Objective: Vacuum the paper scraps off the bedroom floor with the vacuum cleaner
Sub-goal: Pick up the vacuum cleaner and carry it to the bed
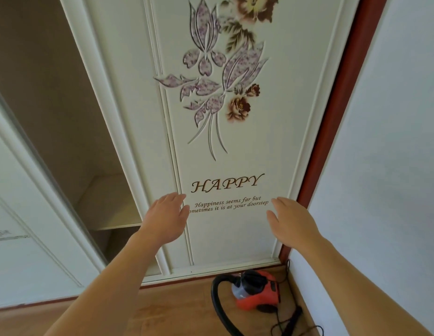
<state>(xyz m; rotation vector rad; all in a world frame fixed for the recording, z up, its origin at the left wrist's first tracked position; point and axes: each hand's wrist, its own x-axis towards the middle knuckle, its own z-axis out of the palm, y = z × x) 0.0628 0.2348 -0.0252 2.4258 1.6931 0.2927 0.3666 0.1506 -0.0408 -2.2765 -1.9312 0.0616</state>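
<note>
Head view: left hand [166, 218] and right hand [290, 223] spread wide, holding nothing — vacuum cleaner [256, 293] untouched on the floor [167, 309], vacuuming not begun.

Soft, even daylight is filling the room, and its source is lying outside the picture. The white wardrobe door [235, 146] is looking bright but not blown out, with no glare on its printed flowers and lettering. The open wardrobe compartment [66, 117] is sitting in dim brown shade. The wide-angle lens is bending straight lines: the door frame and the wall [392, 141] are leaning outward toward the edges. Focus is holding fairly sharp at the centre, while the left edge is smearing slightly. Only faint shadows are falling on the wooden floor [174, 309].
</note>
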